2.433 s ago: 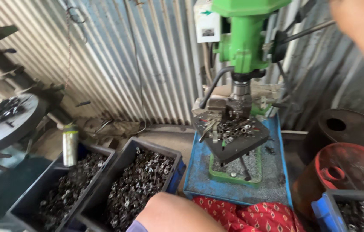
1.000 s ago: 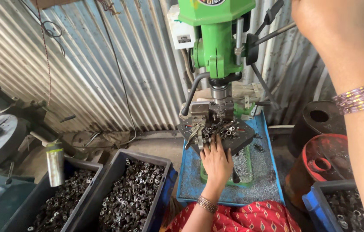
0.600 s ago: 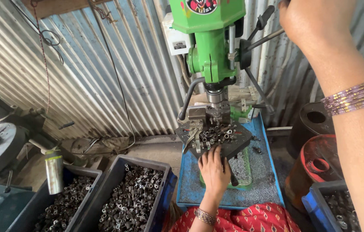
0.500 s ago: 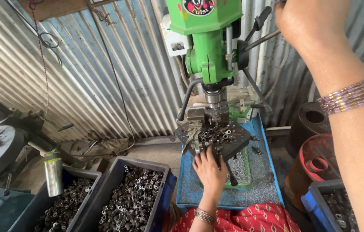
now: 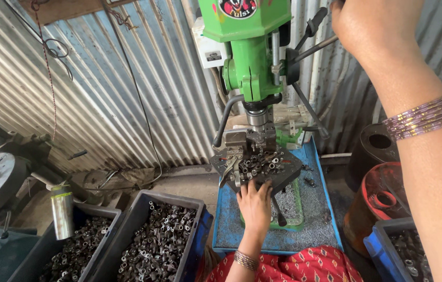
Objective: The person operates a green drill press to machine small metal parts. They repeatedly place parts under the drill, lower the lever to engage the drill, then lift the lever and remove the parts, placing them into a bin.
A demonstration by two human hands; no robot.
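Two hands are at a green drill press [image 5: 249,62]. The left hand [image 5: 255,204] lies flat, fingers together, at the front edge of the dark work table [image 5: 260,169], its fingertips touching the heap of small metal sleeves [image 5: 260,163] just beyond them, under the vertical spindle. The right hand [image 5: 375,26] is raised at the top right, closed over the end of the feed lever [image 5: 309,49] — a rod slanting up to the right from the press head. A round red-and-black badge sits on the head's front; a small white label plate is at its left side. Dark bins [image 5: 153,243] of similar parts stand lower left.
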